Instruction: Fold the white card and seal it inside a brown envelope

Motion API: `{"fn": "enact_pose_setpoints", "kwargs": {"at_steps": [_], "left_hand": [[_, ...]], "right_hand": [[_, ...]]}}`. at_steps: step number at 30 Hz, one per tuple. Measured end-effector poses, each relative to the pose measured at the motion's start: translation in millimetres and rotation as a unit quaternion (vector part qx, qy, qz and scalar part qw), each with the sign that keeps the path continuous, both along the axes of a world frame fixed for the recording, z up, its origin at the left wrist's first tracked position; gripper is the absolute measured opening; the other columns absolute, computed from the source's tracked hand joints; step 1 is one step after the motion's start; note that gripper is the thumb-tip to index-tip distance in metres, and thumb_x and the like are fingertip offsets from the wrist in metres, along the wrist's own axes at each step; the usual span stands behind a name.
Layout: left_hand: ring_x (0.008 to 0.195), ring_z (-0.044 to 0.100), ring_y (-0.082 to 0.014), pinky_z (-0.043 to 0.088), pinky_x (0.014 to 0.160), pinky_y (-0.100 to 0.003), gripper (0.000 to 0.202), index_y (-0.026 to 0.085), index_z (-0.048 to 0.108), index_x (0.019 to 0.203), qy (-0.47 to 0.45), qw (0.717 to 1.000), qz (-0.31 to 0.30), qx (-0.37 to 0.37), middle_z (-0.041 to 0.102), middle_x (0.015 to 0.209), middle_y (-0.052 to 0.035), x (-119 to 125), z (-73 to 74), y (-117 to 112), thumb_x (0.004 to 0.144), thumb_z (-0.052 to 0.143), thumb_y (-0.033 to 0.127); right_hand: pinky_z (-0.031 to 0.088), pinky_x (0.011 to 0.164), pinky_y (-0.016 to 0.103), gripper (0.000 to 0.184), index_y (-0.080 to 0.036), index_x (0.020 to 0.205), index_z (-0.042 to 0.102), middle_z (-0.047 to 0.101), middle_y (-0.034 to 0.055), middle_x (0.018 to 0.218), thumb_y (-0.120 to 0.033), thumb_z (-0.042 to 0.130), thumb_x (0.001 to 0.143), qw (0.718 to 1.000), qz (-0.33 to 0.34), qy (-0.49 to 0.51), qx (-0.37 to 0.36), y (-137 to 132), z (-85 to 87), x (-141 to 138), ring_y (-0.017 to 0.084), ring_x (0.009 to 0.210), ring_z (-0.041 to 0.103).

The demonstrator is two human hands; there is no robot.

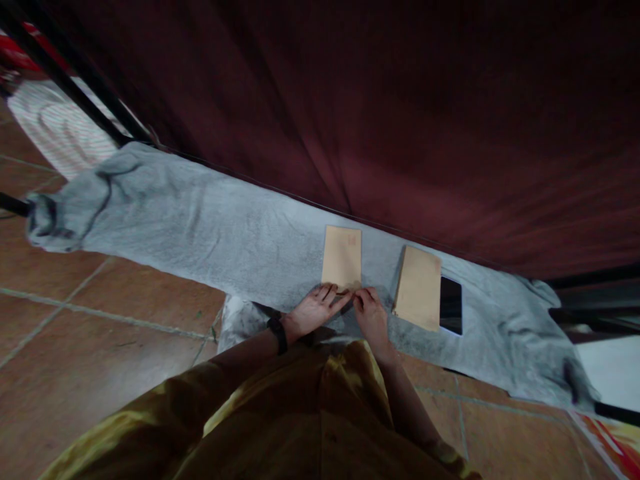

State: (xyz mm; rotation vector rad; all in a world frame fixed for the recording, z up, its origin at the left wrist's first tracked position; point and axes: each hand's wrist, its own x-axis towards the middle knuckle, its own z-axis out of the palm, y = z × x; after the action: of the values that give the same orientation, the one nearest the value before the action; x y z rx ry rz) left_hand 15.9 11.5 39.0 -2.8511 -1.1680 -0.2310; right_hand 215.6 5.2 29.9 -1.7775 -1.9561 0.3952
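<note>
Left hand (315,308) and right hand (371,313) pinch the envelope (342,257), its length pointing away.

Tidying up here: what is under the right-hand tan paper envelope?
The grey fabric cloth lies under the tan paper envelope. A flat black phone shows at its right edge; whether it reaches underneath is hidden.

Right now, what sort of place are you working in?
Probably an indoor room, maybe a home or small workshop: terracotta tile floor, a dark red curtain hung behind, and a narrow surface draped in grey cloth, where the left hand and right hand touch a brown envelope.
</note>
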Motion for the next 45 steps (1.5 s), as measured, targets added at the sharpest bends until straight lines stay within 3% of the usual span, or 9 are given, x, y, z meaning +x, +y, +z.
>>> {"fn": "enact_pose_setpoints", "kwargs": {"at_steps": [7,17,23,27,31,35,45], "left_hand": [[0.134,0.054,-0.0265,0.041,0.112,-0.041,0.048,0.016,0.051,0.143,0.013,1.0,-0.011,-0.008,0.059,0.141,-0.0179,-2.7,-1.3,-1.2,0.096,0.047,0.011],[0.137,0.052,-0.026,0.039,0.116,-0.041,0.05,0.01,0.051,0.144,0.013,1.0,-0.012,-0.006,0.057,0.145,-0.0175,-6.0,-7.2,1.1,0.095,0.043,0.006],[0.148,0.038,-0.0244,0.031,0.123,-0.044,0.055,0.012,0.045,0.15,-0.029,0.999,-0.016,0.02,0.046,0.157,-0.0148,-15.6,-14.2,-3.3,0.096,0.039,0.007],[0.149,0.037,-0.0239,0.03,0.124,-0.041,0.05,0.011,0.044,0.151,-0.047,0.998,-0.034,0.038,0.046,0.157,-0.0136,-16.8,-25.0,-19.5,0.102,0.04,0.022],[0.148,0.039,-0.0243,0.028,0.125,-0.043,0.058,0.014,0.042,0.154,-0.059,0.998,-0.011,0.017,0.049,0.155,-0.0129,-12.5,-34.7,-30.4,0.103,0.045,0.041],[0.149,0.037,-0.0272,0.025,0.126,-0.049,0.06,0.013,0.044,0.153,-0.063,0.998,0.001,0.016,0.047,0.156,-0.0148,-8.3,-37.9,-29.4,0.102,0.046,0.044],[0.149,0.036,-0.0298,0.028,0.125,-0.049,0.064,0.008,0.038,0.154,-0.048,0.999,0.014,0.021,0.044,0.157,-0.0201,-3.0,-38.0,-30.5,0.101,0.047,0.042]], "right_hand": [[0.05,0.074,0.026,0.019,-0.023,0.093,0.067,0.067,0.0053,0.1,-0.029,0.049,0.099,1.0,-0.02,-0.014,-0.006,3.9,1.6,-1.7,0.017,0.086,0.065],[0.05,0.071,0.026,0.017,-0.023,0.097,0.066,0.067,0.0051,0.103,-0.025,0.049,0.099,0.999,-0.037,-0.026,-0.002,5.5,-3.5,-3.1,0.017,0.084,0.065],[0.05,0.069,0.026,0.017,-0.024,0.096,0.065,0.067,0.0054,0.103,-0.024,0.048,0.099,0.999,-0.043,-0.029,-0.001,6.7,-3.3,-3.3,0.017,0.083,0.065],[0.052,0.076,0.027,0.018,-0.024,0.097,0.066,0.068,0.0053,0.103,-0.023,0.048,0.099,1.0,-0.03,-0.005,-0.002,5.0,-2.5,0.2,0.018,0.087,0.066],[0.053,0.081,0.027,0.019,-0.024,0.098,0.067,0.068,0.0047,0.102,-0.022,0.048,0.098,1.0,-0.019,0.022,-0.001,3.5,-1.7,4.4,0.017,0.089,0.067],[0.052,0.079,0.026,0.02,-0.024,0.097,0.067,0.068,0.0048,0.103,-0.023,0.048,0.099,1.0,-0.023,0.014,-0.003,6.1,-1.3,4.7,0.017,0.088,0.068],[0.05,0.066,0.025,0.015,-0.023,0.1,0.066,0.067,0.0064,0.107,-0.023,0.051,0.1,0.997,-0.066,-0.038,-0.012,6.8,-2.9,-5.6,0.017,0.084,0.068]]}}
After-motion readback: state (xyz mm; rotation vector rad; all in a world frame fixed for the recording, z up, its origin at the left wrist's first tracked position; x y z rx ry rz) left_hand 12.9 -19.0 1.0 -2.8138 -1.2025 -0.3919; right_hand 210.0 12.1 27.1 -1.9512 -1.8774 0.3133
